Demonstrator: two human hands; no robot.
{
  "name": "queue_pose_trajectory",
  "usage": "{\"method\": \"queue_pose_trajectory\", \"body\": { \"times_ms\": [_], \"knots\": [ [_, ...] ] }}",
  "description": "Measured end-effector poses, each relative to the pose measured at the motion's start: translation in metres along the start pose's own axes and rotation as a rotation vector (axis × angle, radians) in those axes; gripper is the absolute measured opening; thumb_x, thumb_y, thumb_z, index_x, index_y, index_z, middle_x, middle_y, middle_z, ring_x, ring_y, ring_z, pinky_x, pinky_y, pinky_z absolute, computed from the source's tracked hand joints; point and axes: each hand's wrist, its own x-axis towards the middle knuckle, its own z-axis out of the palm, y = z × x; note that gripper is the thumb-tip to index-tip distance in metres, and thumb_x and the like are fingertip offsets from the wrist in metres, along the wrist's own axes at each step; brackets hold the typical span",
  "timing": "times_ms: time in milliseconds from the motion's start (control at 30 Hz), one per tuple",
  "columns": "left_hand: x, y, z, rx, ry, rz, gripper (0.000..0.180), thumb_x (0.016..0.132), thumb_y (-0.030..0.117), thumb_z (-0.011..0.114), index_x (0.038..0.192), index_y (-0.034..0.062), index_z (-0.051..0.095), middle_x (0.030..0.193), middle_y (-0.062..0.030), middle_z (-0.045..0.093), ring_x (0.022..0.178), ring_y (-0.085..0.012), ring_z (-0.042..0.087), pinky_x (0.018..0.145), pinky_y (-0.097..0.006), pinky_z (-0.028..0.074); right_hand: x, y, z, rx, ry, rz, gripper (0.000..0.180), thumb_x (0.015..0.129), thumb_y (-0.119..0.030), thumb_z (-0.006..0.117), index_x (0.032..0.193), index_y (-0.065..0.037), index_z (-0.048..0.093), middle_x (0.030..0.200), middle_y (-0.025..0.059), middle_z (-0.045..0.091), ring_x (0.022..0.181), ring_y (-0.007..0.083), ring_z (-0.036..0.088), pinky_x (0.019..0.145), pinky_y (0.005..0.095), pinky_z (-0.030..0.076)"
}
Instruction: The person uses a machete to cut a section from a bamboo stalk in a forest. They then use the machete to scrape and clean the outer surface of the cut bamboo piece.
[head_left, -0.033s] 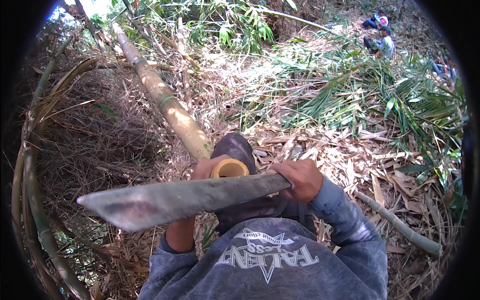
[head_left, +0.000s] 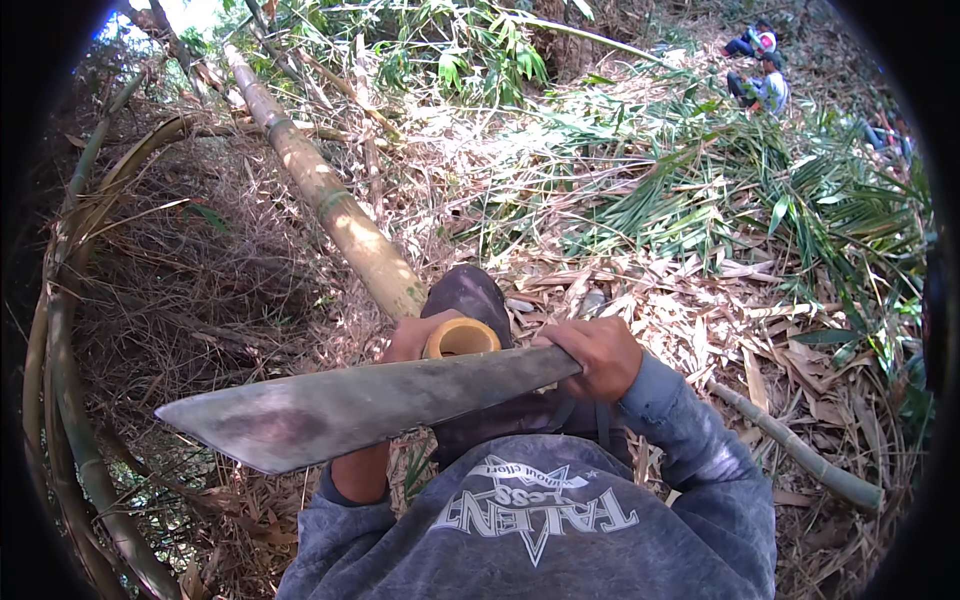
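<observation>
1. Right hand (head_left: 602,352): fingers closed in a fist at the right end of a long grey blade (head_left: 360,405); the handle is hidden inside it.
2. Left hand (head_left: 408,342): curled around the left side of a bamboo tube (head_left: 487,338), holding it; most fingers out of sight.
3. Tube location: in front of the torso, near the dark trouser knee (head_left: 466,290), open end facing up. Blade crosses just before its rim; contact cannot be told.
4. Blade, judged: stiff, weighty toward the broad left tip. Best held by the handle only; which edge is keen cannot be told.
5. Tube, judged: hollow, fairly light, rigid, thick-walled, smooth enough to slip, apt to split lengthwise. Best gripped around the outer wall, below the rim, fingers clear of the blade.
6. Surroundings: long bamboo pole (head_left: 335,205) slanting beyond the left hand; whether it joins the tube is hidden. Dry leaf litter (head_left: 690,310) to the right.
</observation>
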Motion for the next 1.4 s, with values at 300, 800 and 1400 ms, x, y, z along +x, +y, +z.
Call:
{"method": "queue_pose_trajectory", "body": {
  "times_ms": [300,800,1400],
  "knots": [
    [-0.015,0.052,0.006,-0.325,-0.064,0.128,0.051,0.062,0.030,0.085,0.093,-0.0038,0.063,0.080,-0.0076,0.067,0.067,-0.0143,0.064,0.062,-0.028,0.052,-0.093,0.141,0.053,-0.067,-0.118,0.710,0.019,0.081,-0.011,0.060,0.095,-0.003,0.070,0.077,0.0204,0.065,0.070,0.0383,0.064,0.064,0.0415,0.053],
    [0.003,0.027,0.008,-0.157,0.026,-0.026,0.055,0.065,0.035,0.084,0.099,-0.0029,0.062,0.085,-0.0106,0.067,0.073,-0.0197,0.065,0.064,-0.031,0.053,-0.019,-0.002,0.011,0.041,0.111,0.078,0.054,0.062,-0.009,0.074,0.115,-0.009,0.060,0.084,0.0096,0.067,0.068,0.0287,0.067,0.058,0.0383,0.054],
    [-0.006,0.013,0.024,-0.016,0.081,-0.157,0.041,0.070,0.019,0.083,0.101,-0.0009,0.064,0.088,-0.0042,0.069,0.078,-0.0117,0.064,0.070,-0.026,0.052,-0.044,0.063,0.070,0.016,-0.013,0.239,0.042,0.065,-0.009,0.069,0.107,-0.012,0.066,0.089,0.0128,0.069,0.076,0.0326,0.068,0.067,0.0397,0.055]
  ]
}}
